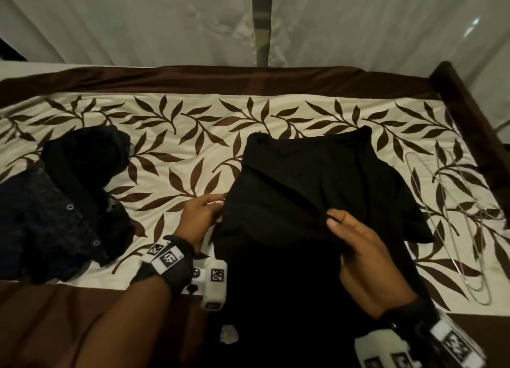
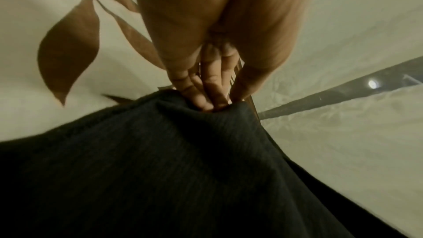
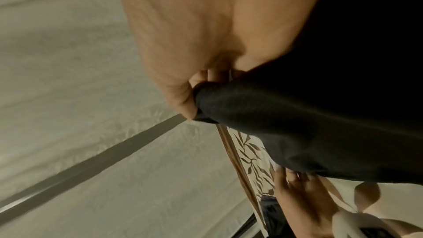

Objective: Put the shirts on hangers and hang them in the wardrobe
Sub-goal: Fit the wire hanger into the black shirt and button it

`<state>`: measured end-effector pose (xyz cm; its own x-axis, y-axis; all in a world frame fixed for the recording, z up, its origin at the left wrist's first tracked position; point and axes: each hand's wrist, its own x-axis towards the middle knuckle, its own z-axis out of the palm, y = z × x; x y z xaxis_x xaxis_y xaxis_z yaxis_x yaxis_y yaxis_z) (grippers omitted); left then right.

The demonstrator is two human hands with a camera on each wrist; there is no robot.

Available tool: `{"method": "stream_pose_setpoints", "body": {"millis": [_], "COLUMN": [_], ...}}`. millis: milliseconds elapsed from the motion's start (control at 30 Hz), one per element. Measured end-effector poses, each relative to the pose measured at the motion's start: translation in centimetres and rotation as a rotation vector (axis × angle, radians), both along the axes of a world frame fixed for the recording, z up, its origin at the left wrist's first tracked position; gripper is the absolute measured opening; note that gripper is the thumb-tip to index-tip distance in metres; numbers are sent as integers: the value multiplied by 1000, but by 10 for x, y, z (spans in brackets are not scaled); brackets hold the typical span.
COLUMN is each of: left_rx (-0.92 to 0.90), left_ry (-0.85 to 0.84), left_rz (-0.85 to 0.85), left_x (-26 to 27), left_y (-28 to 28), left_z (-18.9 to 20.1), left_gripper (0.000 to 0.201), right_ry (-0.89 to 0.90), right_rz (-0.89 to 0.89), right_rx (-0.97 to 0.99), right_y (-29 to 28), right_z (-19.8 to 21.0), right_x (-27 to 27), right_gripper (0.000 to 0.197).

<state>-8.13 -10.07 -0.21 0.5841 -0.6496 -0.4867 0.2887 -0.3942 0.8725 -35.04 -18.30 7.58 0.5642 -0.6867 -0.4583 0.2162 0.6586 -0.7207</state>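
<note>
The head view alone takes in the whole bed (image 1: pixel 193 158), its cream cover printed with brown leaf sprays and edged in dark brown satin. A black shirt (image 1: pixel 309 180) lies in the middle, its near part draped toward the person. To the left sits a heap of dark shirts (image 1: pixel 69 196), one with small round snaps along its edge. At the right, thin wire hangers (image 1: pixel 452 218) lie flat on the cover. The left hand (image 1: pixel 201 216) pinches the shirt's left edge; the left wrist view shows what the head view cannot, fingertips (image 2: pixel 201 100) bunched together over a raised fold of finely ribbed black knit. The right hand (image 1: pixel 358 246) grips a fold near the shirt's middle, and the right wrist view shows that fold rolled thick against the thumb (image 3: pixel 183 104). Pale glossy curtains (image 1: pixel 138 22) hang beyond the bed.
</note>
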Motion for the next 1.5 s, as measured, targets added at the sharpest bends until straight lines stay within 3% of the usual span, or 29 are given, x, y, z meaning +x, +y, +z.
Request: {"method": "stream_pose_setpoints", "body": {"millis": [67, 200, 300, 400, 467, 533, 600, 667, 767, 867, 967, 1033, 1067, 1100, 1200, 1300, 1400, 1500], "left_rx": [46, 163, 215, 294, 451, 586, 559, 384, 222, 369, 570, 543, 481, 396, 235, 236, 247, 177], "left_ry": [-90, -515, -768, -989, -1036, -1124, -1268, -1361, -1158, -1105, -1119, -1023, -927, -840, -740, -485, -46, 191], "left_rz": [-102, -321, -506, -622, -657, -657, -635, -648, -768, -885, -1026, -910, -791, -670, -416, -466, -350, -256], "left_x": [-9, -15, -24, -31, -34, -37, -38, -40, -41, -36, -28, -29, -32, -36, -43, -53, -61, -63], "left_y": [-12, -37, -45, -44, -43, -42, -45, -53, -69, -81, -81, -81, -81, -82, -84, -82, -77, -74], "left_z": [-4, -16, -18, -26, -27, -22, -20, -21, -22, -17, -15, -11, -7, -2, 11, 33, 41, 41], "left_gripper": [24, 9, 24, 31, 39, 38, 32, 27, 32, 32, 78, 98, 99, 88, 19, 25, 40, 40], "right_ry": [4, 0, -26, 73, 192, 311, 362, 326, 317, 270, 182, 102, 81, 72, 64, 7, -16, -59], "right_rz": [119, 184, -49, -325, -355, -340, -306, -219, -134, -90, -111, -113, -109, -107, -112, -96, -123, -102], "right_rx": [-35, -64, 122, 228, 225, 213, 234, 230, 163, 129, 151, 180, 186, 187, 194, 203, 246, 248], "right_y": [6, 3, -11, -18, -19, -15, -10, -5, 0, 0, -2, -4, -4, -4, 0, 3, 4, 5], "right_z": [1, -2, -15, -27, -36, -45, -49, -47, -46, -38, -36, -36, -37, -39, -38, -40, -40, -37], "right_x": [-3, -11, -29, -58, -73, -85, -91, -89, -85, -81, -88, -93, -96, -99, -104, -106, -106, -107], "right_gripper": [37, 21, 16, 18, 14, 24, 24, 15, 12, 14, 10, 19, 30, 40, 49, 42, 41, 37]}}
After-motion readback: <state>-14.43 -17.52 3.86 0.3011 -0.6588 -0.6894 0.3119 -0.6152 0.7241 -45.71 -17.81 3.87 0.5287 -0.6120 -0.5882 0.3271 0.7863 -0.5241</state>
